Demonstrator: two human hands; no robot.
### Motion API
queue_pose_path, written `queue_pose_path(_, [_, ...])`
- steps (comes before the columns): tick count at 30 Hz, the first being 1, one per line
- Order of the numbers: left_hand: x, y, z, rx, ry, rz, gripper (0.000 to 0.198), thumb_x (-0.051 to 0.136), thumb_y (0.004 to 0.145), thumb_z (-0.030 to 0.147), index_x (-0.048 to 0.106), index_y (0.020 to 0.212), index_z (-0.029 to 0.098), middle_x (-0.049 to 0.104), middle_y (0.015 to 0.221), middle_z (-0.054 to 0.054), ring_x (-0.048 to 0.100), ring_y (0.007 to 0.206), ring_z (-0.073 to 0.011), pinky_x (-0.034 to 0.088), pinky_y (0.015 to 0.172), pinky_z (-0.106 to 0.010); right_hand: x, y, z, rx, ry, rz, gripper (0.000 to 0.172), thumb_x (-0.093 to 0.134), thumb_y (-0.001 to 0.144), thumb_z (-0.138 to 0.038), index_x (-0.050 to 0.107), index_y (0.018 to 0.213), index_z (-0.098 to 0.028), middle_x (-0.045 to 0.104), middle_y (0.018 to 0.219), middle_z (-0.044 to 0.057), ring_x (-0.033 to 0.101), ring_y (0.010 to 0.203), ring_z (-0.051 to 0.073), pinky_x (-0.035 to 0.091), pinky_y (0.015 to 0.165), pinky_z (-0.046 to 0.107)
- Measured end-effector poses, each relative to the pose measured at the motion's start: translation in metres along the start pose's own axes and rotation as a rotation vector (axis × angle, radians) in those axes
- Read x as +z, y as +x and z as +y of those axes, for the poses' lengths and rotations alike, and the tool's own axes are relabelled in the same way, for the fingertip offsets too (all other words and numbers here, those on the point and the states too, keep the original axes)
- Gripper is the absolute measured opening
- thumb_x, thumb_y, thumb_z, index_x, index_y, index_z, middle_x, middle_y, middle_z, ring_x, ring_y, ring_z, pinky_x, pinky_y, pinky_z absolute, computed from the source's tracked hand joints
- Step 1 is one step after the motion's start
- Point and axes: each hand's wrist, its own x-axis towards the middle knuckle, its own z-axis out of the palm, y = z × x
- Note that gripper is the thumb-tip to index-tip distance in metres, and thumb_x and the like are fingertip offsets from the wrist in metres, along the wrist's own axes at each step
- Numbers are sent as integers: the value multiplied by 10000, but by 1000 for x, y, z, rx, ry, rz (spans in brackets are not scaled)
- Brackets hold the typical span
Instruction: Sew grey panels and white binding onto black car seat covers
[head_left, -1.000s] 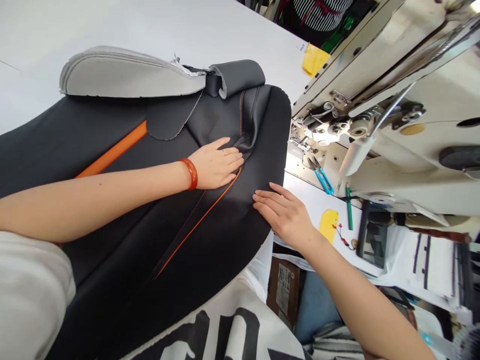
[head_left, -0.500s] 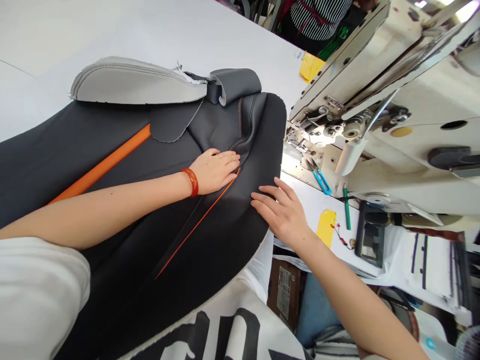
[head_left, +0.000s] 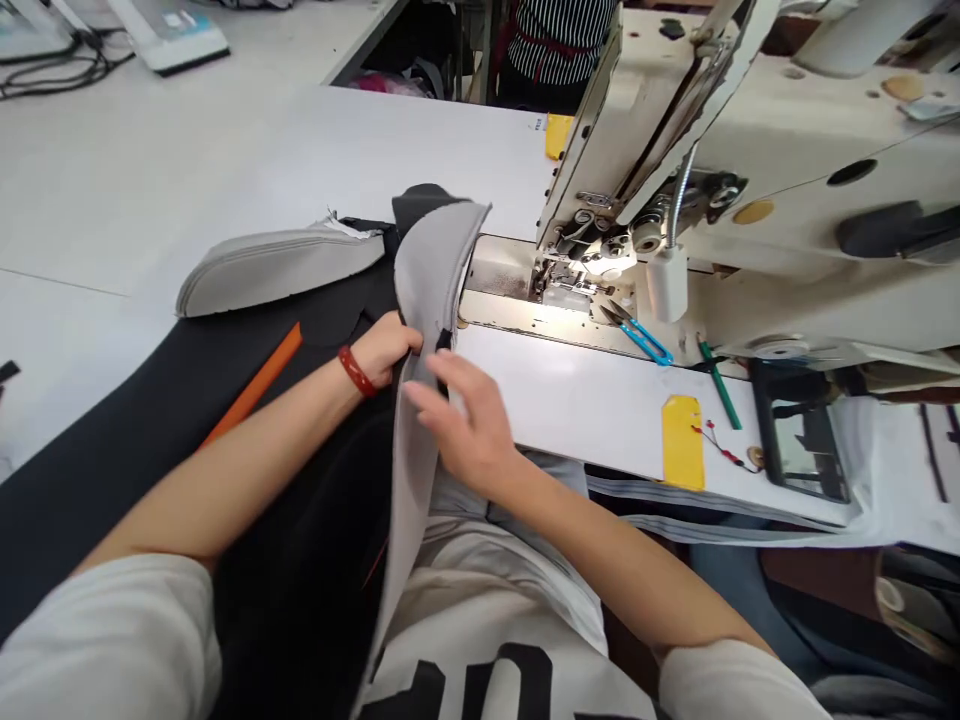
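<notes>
A large black seat cover (head_left: 112,420) with an orange stripe (head_left: 255,390) and grey backing lies over the table and my lap. Its right edge is folded up, so the grey underside (head_left: 435,260) shows. My left hand (head_left: 386,350), a red bangle at its wrist, is closed on the cover beside that folded edge; its fingertips are partly hidden. Just right of it, my right hand (head_left: 476,425) hovers at the grey edge with its fingers apart, slightly blurred. I cannot tell whether its fingertips touch the cover.
A sewing machine (head_left: 637,200) with a lit needle area stands to the right. Blue thread snips (head_left: 637,333), a green pencil (head_left: 720,385), a yellow tag (head_left: 682,440) and a dark-framed phone-like object (head_left: 799,430) lie near it. A person in a striped garment (head_left: 562,35) is behind the table.
The cover's right edge has been turned up, baring its grey underside. My left hand has gone from lying flat to gripping. My right hand has moved left, and the view has shifted.
</notes>
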Motion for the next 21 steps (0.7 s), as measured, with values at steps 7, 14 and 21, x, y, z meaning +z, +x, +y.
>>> queue_pose_path(7, [16, -22, -11, 133, -330, 15, 521, 624, 756, 648, 659, 979, 178, 740, 921, -93, 716, 891, -272, 585, 818, -418, 8, -1, 25, 478, 416, 94, 318, 473, 992, -297, 570, 1286, -224, 664, 1181, 113, 622, 1105, 223, 577, 877, 364])
queue_pose_path(14, [16, -25, -7, 180, -361, 31, 513, 879, 578, 435, 693, 957, 144, 745, 1013, -92, 702, 979, -272, 564, 893, -381, 18, -4, 21, 623, 590, 214, 246, 561, 963, -306, 613, 1177, -197, 712, 1068, 103, 690, 971, 192, 613, 783, 300])
queue_pose_path(21, [18, -22, -10, 279, -328, 36, 459, 879, 596, 424, 715, 930, 156, 738, 1097, -97, 662, 1106, -287, 528, 979, -401, 18, -8, 25, 697, 662, 233, 270, 585, 946, -366, 610, 1156, -199, 709, 1089, 105, 685, 994, 201, 620, 778, 315])
